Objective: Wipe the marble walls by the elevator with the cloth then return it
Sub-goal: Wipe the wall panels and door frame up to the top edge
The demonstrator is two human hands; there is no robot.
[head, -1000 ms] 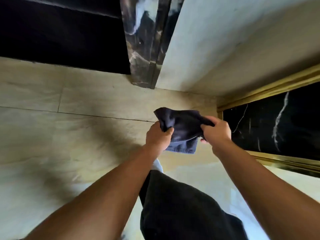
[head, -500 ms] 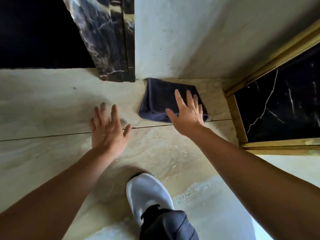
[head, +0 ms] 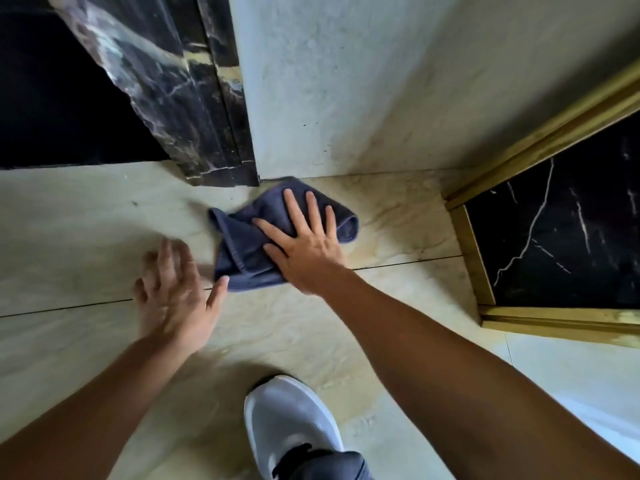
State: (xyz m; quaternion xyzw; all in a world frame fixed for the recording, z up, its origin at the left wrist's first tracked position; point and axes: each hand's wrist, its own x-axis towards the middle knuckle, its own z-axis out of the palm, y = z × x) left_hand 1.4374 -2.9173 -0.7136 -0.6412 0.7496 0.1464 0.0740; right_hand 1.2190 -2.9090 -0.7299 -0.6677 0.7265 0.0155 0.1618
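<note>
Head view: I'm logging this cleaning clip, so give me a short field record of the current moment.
cloth: dark blue cloth, crumpled, on the beige floor at the foot of the dark marble trim
right hand: right hand flat on the cloth, fingers straight
left hand: left hand blurred, fingers spread, thumb at the cloth's lower edge, grips nothing
foot: white shoe below the hands

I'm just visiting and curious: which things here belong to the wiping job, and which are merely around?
In the job: dark blue cloth; right hand pressed flat on it; left hand beside it; pale wall; black veined marble trim.

Just around: grey shoe; gold-framed black panel; beige floor.
</note>
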